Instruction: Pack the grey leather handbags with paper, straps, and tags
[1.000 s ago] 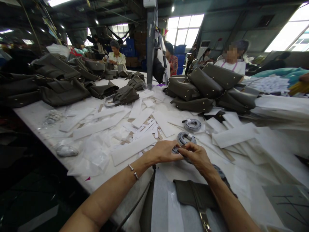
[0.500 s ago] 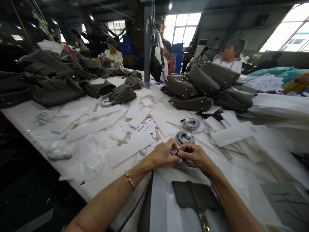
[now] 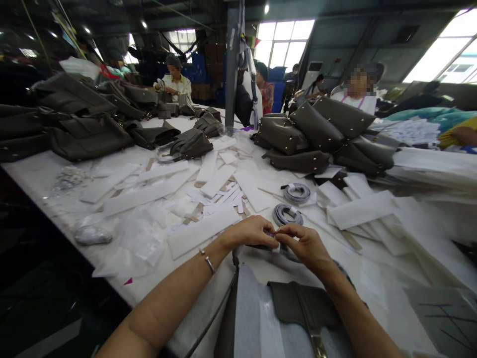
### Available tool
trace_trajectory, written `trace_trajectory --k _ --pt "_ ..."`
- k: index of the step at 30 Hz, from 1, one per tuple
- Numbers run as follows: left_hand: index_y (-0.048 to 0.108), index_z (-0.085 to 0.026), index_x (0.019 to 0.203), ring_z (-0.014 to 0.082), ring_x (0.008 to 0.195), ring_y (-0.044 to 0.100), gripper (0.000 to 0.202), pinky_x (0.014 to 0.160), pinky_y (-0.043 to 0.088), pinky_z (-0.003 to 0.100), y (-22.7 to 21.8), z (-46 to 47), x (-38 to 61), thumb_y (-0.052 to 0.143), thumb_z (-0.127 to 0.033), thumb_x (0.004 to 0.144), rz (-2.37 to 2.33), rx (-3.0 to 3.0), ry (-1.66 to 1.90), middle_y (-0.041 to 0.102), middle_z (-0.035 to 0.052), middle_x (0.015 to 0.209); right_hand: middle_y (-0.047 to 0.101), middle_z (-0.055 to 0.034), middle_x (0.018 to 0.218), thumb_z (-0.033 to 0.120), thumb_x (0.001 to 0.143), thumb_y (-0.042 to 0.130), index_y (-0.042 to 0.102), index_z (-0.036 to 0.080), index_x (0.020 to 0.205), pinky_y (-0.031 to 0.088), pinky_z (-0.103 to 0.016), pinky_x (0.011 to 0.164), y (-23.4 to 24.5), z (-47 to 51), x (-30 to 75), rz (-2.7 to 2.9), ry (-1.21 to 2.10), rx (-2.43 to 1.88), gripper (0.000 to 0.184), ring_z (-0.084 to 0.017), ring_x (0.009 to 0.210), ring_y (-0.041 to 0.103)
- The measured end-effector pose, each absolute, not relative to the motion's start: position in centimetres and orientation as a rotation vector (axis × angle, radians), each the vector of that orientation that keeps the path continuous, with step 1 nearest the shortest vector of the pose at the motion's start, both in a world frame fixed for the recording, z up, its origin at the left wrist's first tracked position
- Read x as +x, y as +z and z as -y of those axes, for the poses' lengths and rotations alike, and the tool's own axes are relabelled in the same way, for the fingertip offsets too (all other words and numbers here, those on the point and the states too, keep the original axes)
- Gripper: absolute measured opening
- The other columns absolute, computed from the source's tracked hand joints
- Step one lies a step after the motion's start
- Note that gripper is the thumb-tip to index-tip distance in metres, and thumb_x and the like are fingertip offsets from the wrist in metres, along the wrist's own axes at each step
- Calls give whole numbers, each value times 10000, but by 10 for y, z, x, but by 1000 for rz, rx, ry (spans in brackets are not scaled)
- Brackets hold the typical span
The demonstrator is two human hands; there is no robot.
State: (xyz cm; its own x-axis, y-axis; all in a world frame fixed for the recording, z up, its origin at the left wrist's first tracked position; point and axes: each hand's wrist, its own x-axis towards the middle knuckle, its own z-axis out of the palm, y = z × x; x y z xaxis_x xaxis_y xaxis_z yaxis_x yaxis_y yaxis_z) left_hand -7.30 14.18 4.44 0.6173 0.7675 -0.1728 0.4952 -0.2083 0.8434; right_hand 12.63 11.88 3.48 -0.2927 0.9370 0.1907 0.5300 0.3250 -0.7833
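Just above the upper edge of a dark olive bag [image 3: 303,303], my two hands meet fingertip to fingertip. My left hand [image 3: 255,232] pinches a dark strap [image 3: 257,245] that runs down toward the bag's left top corner. Thumb and forefinger of my right hand [image 3: 301,241] are closed at the same spot, beside a small white piece [image 3: 277,248] on the strap; the fingers partly hide what they grip. Pale sheeting covers part of the bag's front around its flap and metal buckle [image 3: 318,345]. Beyond my hands lie two coiled grey straps, a nearer coil [image 3: 278,215] and a farther coil [image 3: 297,186].
White foam strips [image 3: 204,231] and paper scraps litter the table. Dark bags are heaped at the left [image 3: 89,139] and back right [image 3: 316,129]. A clear plastic bag [image 3: 139,238] lies left; a post [image 3: 231,64] rises at the back. Several people sit beyond.
More of the strap shows, both beside my left hand and past my right forearm. My hands stay together in nearly the same place. The view has shifted slightly.
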Motion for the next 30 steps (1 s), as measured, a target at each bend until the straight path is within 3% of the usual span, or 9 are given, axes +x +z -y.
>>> trace_trajectory --k 7,14,22,30 --pt "722 -130 779 91 585 460 216 560 329 218 37 -144 -71 695 -295 643 -970 1534 584 565 -47 608 739 -57 854 246 915 534 723 236 929 511 -296 745 36 -116 124 2167 316 -1112 189 -194 794 691" --pt "732 -127 840 77 575 497 255 584 378 205 20 -150 -72 674 -263 633 -860 1356 634 613 -27 645 730 -63 826 217 957 493 705 202 923 466 -260 711 46 -110 116 2379 -72 -1162 215 -175 757 679" --pt "734 -116 939 97 566 545 342 580 434 215 14 -155 -79 685 -204 612 -897 1307 642 657 -9 658 734 -62 849 142 967 463 681 201 924 467 -291 798 45 -80 115 2619 -105 -1011 230 -184 799 661" --pt "740 -151 956 173 878 642 298 835 467 265 31 -142 -78 701 -253 680 -824 1561 584 732 33 923 713 -56 774 187 935 479 696 200 860 459 -279 689 25 -80 122 2495 -60 -1208 229 -182 710 656"
